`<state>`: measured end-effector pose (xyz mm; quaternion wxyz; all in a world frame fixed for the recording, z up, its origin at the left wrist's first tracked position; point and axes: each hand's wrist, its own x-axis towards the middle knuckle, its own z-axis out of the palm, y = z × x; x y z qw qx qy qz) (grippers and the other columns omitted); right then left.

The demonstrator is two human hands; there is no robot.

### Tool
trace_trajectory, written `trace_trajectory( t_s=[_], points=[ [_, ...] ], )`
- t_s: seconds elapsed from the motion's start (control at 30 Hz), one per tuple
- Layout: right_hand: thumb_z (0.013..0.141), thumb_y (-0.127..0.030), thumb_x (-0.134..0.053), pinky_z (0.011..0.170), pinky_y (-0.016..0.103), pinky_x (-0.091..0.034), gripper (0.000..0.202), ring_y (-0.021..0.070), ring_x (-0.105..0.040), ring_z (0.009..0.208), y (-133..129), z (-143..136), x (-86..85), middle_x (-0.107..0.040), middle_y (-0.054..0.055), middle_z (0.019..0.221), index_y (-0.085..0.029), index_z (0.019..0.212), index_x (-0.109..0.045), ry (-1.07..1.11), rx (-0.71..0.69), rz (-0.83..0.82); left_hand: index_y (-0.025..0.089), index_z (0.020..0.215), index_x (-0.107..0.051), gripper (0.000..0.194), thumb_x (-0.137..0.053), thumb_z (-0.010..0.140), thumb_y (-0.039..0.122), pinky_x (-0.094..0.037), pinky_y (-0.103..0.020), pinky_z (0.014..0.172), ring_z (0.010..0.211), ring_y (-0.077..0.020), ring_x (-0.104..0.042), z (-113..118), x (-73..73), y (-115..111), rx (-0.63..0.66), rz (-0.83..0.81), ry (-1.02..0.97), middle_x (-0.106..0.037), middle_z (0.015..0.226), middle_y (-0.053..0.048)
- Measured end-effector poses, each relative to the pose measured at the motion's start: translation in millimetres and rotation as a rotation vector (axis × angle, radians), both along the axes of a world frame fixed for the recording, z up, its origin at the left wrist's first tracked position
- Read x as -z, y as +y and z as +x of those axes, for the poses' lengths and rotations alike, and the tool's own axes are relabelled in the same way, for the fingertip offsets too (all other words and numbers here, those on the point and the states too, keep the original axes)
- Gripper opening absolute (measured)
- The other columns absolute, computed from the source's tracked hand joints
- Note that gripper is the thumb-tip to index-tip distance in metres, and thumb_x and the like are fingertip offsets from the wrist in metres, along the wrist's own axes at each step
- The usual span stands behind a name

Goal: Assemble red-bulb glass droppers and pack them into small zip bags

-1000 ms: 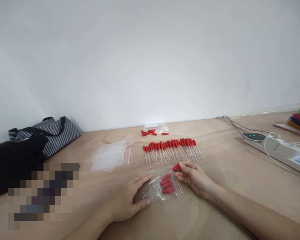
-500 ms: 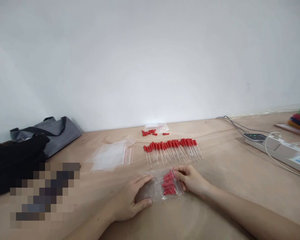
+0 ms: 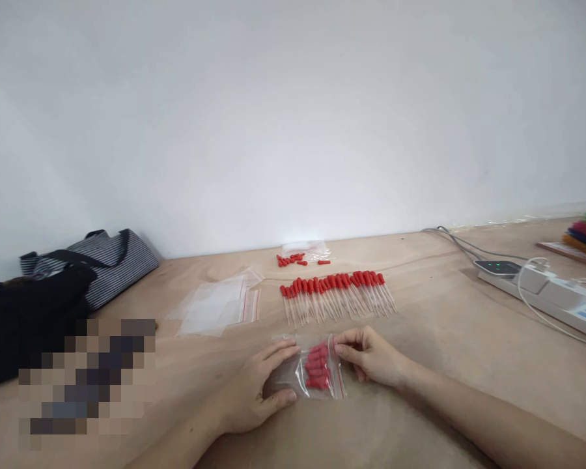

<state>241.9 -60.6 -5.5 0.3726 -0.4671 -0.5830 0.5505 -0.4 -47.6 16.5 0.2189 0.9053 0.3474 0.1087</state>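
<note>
A clear zip bag (image 3: 297,374) with a red seal line lies on the table in front of me. Through its plastic show several droppers with red rubber bulbs (image 3: 318,368) stacked at the mouth end. At the bag's upper right corner, my right hand (image 3: 368,355) pinches the seal edge between thumb and fingers. My left hand (image 3: 261,387) rests on the other end, fingers and thumb spread apart over the plastic. Beyond the bag, a long row of red-bulbed droppers (image 3: 339,296) lies side by side, tips toward me.
Flat zip bags (image 3: 215,306) are piled at left. Loose red bulbs (image 3: 290,259) lie by another bag (image 3: 305,247) near the wall. A power strip (image 3: 542,293) with cables is at right, a striped bag (image 3: 112,260) and black cloth (image 3: 34,312) at left. A blurred patch hides something.
My right hand has moved slightly left, and the bag's seal end has shifted left and a little toward me with its red bulbs. The left hand stays nearly where it was.
</note>
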Motion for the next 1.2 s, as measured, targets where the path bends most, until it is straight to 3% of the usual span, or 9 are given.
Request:
trace_trajectory(
  t_s=[0.1, 0.2, 0.3, 0.43, 0.63, 0.83, 1.0, 1.07, 1.2],
  points=[
    [0.072, -0.039, -0.054, 0.036, 0.018, -0.029, 0.027, 0.0051, -0.038, 0.036, 2.7, 5.4, 5.5, -0.053, -0.003, 0.053, -0.015, 0.076, -0.065, -0.088, 0.117, 0.086, 0.024, 0.128, -0.039, 0.052, -0.052, 0.079, 0.038, -0.029, -0.049, 0.1, 0.123, -0.0267, -0.034, 1.5, -3.5, -1.6, -0.014, -0.018, 0.027, -0.037, 0.135, -0.008],
    [0.068, -0.026, -0.06, 0.048, 0.021, -0.038, 0.017, 0.0084, -0.046, 0.051, 6.5, 13.9, 8.8, -0.056, 0.0, 0.066, -0.017, 0.081, -0.064, -0.255, 0.232, 0.346, 0.024, 0.128, -0.039, 0.049, -0.049, 0.081, 0.035, -0.028, -0.05, 0.1, 0.123, -0.0262, -0.034, 1.3, -4.6, -1.7, 0.006, -0.013, 0.044, -0.037, 0.135, -0.008],
    [0.067, -0.017, -0.061, 0.057, 0.024, -0.041, 0.026, 0.0114, -0.051, 0.063, 7.2, 17.4, 6.8, -0.058, 0.003, 0.079, -0.022, 0.092, -0.065, -0.385, 0.087, 0.541, 0.029, 0.128, -0.037, 0.045, -0.045, 0.084, 0.033, -0.027, -0.049, 0.101, 0.123, -0.024, -0.033, -1.9, -2.8, 0.2, 0.063, 0.03, 0.04, -0.038, 0.135, -0.005],
    [0.072, -0.017, -0.056, 0.061, 0.024, -0.042, 0.017, 0.0132, -0.054, 0.071, 6.8, 10.5, 3.8, -0.058, 0.003, 0.08, -0.024, 0.084, -0.067, -0.449, -0.065, 0.644, 0.03, 0.127, -0.04, 0.044, -0.046, 0.083, 0.029, -0.024, -0.051, 0.102, 0.125, -0.0244, -0.031, -10.6, -1.0, 6.2, 0.093, 0.146, 0.056, -0.039, 0.134, -0.003],
    [0.072, -0.02, -0.056, 0.055, 0.021, -0.036, 0.008, 0.0113, -0.052, 0.063, 18.2, -15.1, 3.6, -0.057, 0.001, 0.072, -0.021, 0.067, -0.062, -0.617, -0.055, 0.852, 0.025, 0.115, -0.051, 0.034, -0.043, 0.082, 0.021, -0.036, -0.043, 0.096, 0.115, -0.0238, -0.043, -24.8, 2.4, 24.3, -0.145, 0.347, -0.052, -0.049, 0.123, -0.006],
    [0.066, -0.017, -0.057, 0.05, 0.021, -0.031, 0.007, 0.0099, -0.051, 0.059, 25.9, -45.6, 0.8, -0.054, -0.001, 0.065, -0.019, 0.059, -0.055, -0.709, 0.037, 0.88, 0.02, 0.094, -0.056, 0.02, -0.047, 0.081, 0.033, -0.044, -0.039, 0.087, 0.102, -0.023, -0.052, -20.4, 1.0, 11.6, -0.335, 0.294, -0.177, -0.056, 0.106, -0.008],
    [0.065, -0.018, -0.057, 0.05, 0.02, -0.031, 0.007, 0.0091, -0.049, 0.057, 19.6, -42.3, 2.0, -0.053, -0.002, 0.067, -0.018, 0.059, -0.053, -0.67, 0.025, 0.832, 0.021, 0.107, -0.047, 0.042, -0.06, 0.071, 0.038, -0.042, -0.04, 0.09, 0.108, -0.0256, -0.047, -12.5, -0.3, -5.7, -0.176, 0.165, -0.113, -0.049, 0.118, -0.009],
    [0.068, -0.021, -0.057, 0.051, 0.019, -0.034, 0.003, 0.0085, -0.049, 0.057, 16.8, -33.0, 1.9, -0.055, -0.001, 0.072, -0.019, 0.067, -0.057, -0.619, -0.038, 0.82, 0.021, 0.107, -0.047, 0.035, -0.056, 0.075, 0.031, -0.04, -0.039, 0.092, 0.109, -0.0239, -0.047, -13.7, 0.1, -3.1, -0.105, 0.142, -0.1, -0.048, 0.12, -0.008],
    [0.071, -0.034, -0.059, 0.056, 0.022, -0.038, 0.024, 0.01, -0.052, 0.061, 13.2, -12.5, 1.3, -0.058, 0.002, 0.084, -0.022, 0.092, -0.062, -0.564, -0.135, 0.846, 0.021, 0.106, -0.051, 0.028, -0.043, 0.079, 0.018, -0.041, -0.037, 0.092, 0.108, -0.021, -0.049, -21.0, 2.3, 3.6, -0.042, 0.276, -0.126, -0.053, 0.116, -0.008]
  ],
)
